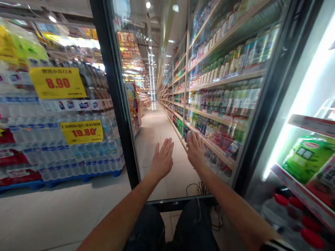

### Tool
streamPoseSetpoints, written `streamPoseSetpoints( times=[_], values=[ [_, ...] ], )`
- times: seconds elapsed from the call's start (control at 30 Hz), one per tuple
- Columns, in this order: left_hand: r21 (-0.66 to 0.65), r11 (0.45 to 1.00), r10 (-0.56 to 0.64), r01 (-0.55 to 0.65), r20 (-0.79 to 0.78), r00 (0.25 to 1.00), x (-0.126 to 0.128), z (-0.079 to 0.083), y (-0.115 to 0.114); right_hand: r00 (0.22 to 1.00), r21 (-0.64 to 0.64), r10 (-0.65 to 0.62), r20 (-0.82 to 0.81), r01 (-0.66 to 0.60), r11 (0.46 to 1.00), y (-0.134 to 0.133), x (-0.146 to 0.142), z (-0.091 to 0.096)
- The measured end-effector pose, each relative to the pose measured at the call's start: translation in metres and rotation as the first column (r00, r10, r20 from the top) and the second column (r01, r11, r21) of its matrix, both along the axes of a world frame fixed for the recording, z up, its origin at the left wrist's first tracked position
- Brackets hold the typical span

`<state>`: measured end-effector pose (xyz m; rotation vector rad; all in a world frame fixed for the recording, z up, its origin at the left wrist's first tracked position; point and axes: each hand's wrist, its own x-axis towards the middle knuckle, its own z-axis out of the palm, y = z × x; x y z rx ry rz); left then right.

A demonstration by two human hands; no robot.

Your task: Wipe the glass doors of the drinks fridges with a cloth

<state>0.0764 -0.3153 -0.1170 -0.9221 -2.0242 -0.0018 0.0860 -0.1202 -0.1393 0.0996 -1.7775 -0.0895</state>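
Note:
My left hand [162,158] is stretched forward with fingers straight and together, palm toward the glass of an open cooler door [157,115]. My right hand [195,149] lies flat against the same glass a little to the right, fingers extended upward. Neither hand holds anything. The door's black frame [119,104] stands on the left and its bottom rail [180,203] crosses just above my knees. Through the glass I see a long shop aisle and shelves of bottled drinks [222,101].
The lit cooler interior is at the right, with a green bag [306,157] on a shelf and red-capped bottles [295,212] below. At the left stand stacked packs of water bottles [78,153] on blue pallets with yellow price signs [56,82]. Pale tiled floor [52,216] lies below.

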Motion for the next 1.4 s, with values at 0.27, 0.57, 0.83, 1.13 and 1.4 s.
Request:
streamPoseSetpoints(
  times=[0.27, 0.57, 0.83, 1.13, 1.4],
  values=[
    [-0.022, 0.998, -0.053, 0.052, -0.025, 0.998, -0.001, 0.006, 0.018, 0.998, -0.014, -0.028, -0.056, 0.028, 1.0, 0.018, 0.003, 0.002],
    [-0.051, 0.993, -0.109, 0.107, -0.051, 0.993, 0.002, 0.01, 0.041, 1.0, 0.035, -0.003, -0.003, 0.003, 0.999, 0.042, 0.012, -0.021],
    [-0.082, 0.988, -0.136, 0.132, -0.038, 0.99, 0.003, 0.021, 0.062, 0.997, -0.132, -0.032, -0.068, 0.023, 0.991, 0.06, 0.014, -0.002],
    [-0.099, 0.981, -0.172, 0.165, -0.064, 0.983, 0.002, 0.026, 0.08, 0.985, -0.195, -0.101, -0.138, 0.073, 0.978, 0.092, 0.019, 0.013],
    [-0.109, 0.978, -0.188, 0.179, -0.079, 0.979, -0.002, 0.026, 0.085, 0.991, -0.099, -0.104, -0.081, 0.096, 0.99, 0.108, 0.028, -0.006]
  ],
)
